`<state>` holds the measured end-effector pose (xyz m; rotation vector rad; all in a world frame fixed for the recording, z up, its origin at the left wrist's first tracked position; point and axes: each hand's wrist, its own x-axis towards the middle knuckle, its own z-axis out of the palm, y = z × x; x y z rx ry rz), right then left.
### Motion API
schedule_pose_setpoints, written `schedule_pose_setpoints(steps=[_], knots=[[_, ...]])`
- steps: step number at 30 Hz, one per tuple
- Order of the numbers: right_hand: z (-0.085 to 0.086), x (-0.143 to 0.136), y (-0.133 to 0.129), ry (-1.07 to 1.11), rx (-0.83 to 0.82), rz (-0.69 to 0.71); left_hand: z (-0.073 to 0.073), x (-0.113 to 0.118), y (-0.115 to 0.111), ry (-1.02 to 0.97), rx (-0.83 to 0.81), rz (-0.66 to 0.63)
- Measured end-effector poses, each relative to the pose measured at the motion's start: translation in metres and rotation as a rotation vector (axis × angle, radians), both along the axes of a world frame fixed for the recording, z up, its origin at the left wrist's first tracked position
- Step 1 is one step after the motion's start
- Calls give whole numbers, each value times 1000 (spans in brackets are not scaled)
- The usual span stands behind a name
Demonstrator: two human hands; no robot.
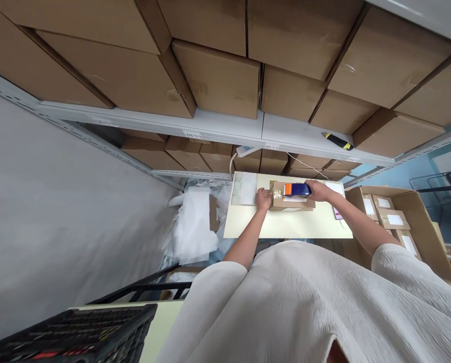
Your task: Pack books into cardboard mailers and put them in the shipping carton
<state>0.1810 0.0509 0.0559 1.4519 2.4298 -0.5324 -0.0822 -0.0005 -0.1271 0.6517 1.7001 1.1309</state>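
Note:
On the pale yellow table [244, 227] a small cardboard box [293, 205] lies lengthwise, with clear tape and a white label on its top. My right hand [319, 191] is closed around a blue and orange tape dispenser [300, 189], which is over the top of the box. At the box's left end, my left hand [264, 199] grips the edge with its fingers bent; the exact fingertip contact is too small to make out. Beside that hand is a whitish sheet [244, 188] lying on the table.
Shelves of cardboard boxes [218, 75] stand ahead, with a yellow and black utility knife [338, 141] on the ledge. A large open carton [424, 217] at right holds several labelled boxes. White packing foam [195, 227] is at left, a black crate [127, 333] at lower left.

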Motion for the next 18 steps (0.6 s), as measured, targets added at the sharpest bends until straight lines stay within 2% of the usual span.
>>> schedule_pose_setpoints(steps=[3,7,9,11,14,18], knots=[[-1,2,-1,6,6,-7,6,-3,-6,5,59,-22],[-1,5,-3,36,-5,-22,15,-8,-17,-48,115,-229],[-1,6,-4,59,-11,-32,24,-10,-19,16,167,-284],[-2,7,-4,78,-15,-40,35,-9,-18,96,287,-333],[-3,10,-5,87,-15,-44,51,-3,-12,174,406,-504],[-3,14,-6,76,-22,-43,57,2,-7,307,388,-766]])
